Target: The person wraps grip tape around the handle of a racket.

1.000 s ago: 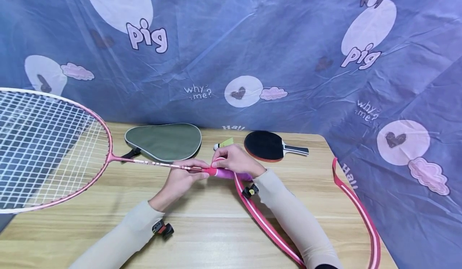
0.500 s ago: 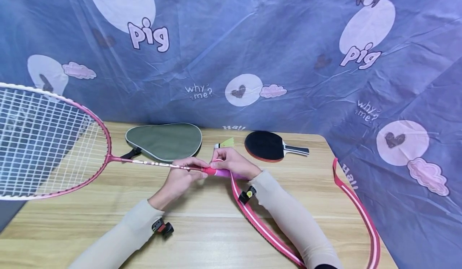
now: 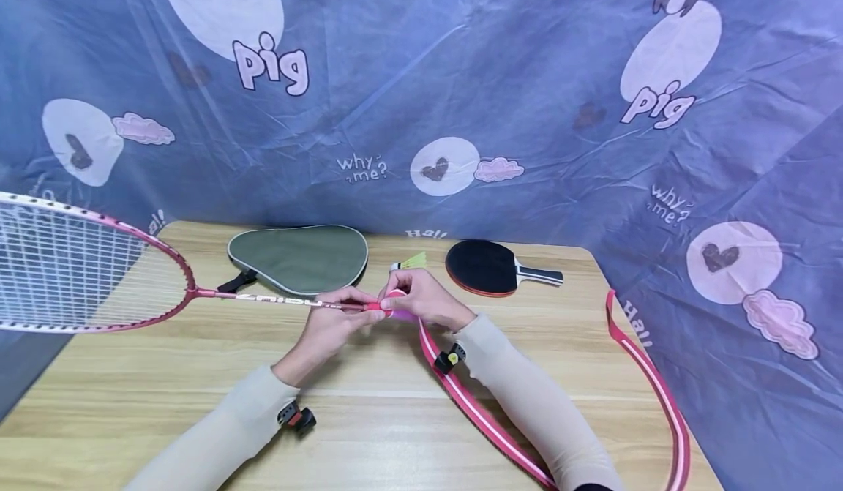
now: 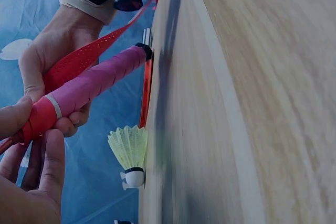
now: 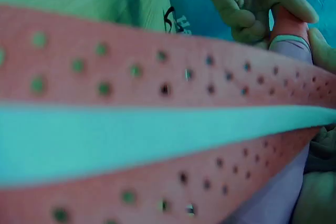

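Observation:
A pink and white badminton racket (image 3: pixel 276 300) is held above the table, its strung head out to the left. My left hand (image 3: pixel 329 326) grips it where the shaft meets the handle, thumb and fingers around the red top end. At the same spot my right hand (image 3: pixel 428 297) pinches a red perforated grip tape (image 3: pixel 474 407) with a white centre strip. The purple-wrapped handle (image 4: pixel 100 80) shows fully in the left wrist view, red tape around its top above a pale band. From the right hand the tape's long tail trails down toward me, filling much of the right wrist view.
Along the back of the wooden table (image 3: pixel 369 418) lie a green paddle case (image 3: pixel 303 257), a yellow shuttlecock (image 3: pixel 411 261) and a black table tennis paddle (image 3: pixel 484 265). Another stretch of tape (image 3: pixel 658 374) curves along the right edge. Blue printed cloth (image 3: pixel 553 59) hangs behind.
The racket has rolled about its shaft, so its strung head looks narrower. The tape near the right hand has shifted slightly left. Both hands stay at nearly the same place.

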`<state>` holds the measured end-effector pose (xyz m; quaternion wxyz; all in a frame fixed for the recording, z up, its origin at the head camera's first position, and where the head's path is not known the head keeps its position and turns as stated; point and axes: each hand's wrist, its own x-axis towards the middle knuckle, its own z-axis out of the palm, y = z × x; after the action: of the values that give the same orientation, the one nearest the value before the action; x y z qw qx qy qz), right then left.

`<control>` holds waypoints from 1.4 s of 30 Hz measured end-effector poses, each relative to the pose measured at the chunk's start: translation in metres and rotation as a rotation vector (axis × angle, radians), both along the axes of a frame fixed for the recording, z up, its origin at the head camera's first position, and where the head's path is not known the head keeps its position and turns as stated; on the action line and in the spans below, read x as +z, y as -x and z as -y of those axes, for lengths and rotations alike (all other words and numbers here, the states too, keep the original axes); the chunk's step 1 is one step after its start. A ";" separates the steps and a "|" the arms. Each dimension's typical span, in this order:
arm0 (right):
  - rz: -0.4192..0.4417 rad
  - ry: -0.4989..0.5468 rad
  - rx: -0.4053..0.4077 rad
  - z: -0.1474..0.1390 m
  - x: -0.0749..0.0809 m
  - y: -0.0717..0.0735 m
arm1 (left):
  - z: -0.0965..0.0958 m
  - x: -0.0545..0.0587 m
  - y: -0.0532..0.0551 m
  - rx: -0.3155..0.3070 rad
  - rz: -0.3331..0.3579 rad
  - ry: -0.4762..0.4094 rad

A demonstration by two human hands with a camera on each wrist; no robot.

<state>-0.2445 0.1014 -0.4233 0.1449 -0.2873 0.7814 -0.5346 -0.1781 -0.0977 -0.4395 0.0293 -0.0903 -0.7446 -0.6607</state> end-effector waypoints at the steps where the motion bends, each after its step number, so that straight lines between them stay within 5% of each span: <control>1: -0.013 -0.023 -0.011 0.000 0.001 0.000 | 0.000 0.000 0.000 0.015 -0.010 0.000; 7: -0.068 -0.181 -0.016 -0.005 0.005 0.003 | 0.000 0.000 -0.002 0.023 -0.009 -0.003; 13: -0.054 -0.215 0.044 -0.012 0.012 0.005 | -0.001 0.001 -0.004 0.010 0.008 -0.006; 21: -0.081 -0.180 0.054 -0.013 0.009 0.004 | 0.000 0.002 -0.004 -0.037 -0.055 0.027; 29: -0.022 -0.134 0.075 -0.013 0.003 0.007 | 0.001 0.001 -0.003 -0.077 -0.110 0.068; 36: 0.021 -0.041 0.116 -0.010 -0.003 0.007 | 0.000 0.001 -0.002 -0.112 -0.053 0.005; 42: 0.012 -0.001 0.091 -0.008 -0.004 0.006 | -0.002 0.003 -0.002 -0.068 0.006 0.023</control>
<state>-0.2504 0.1093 -0.4269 0.1739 -0.3191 0.7671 -0.5287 -0.1761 -0.0961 -0.4361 0.0036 -0.1141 -0.7486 -0.6532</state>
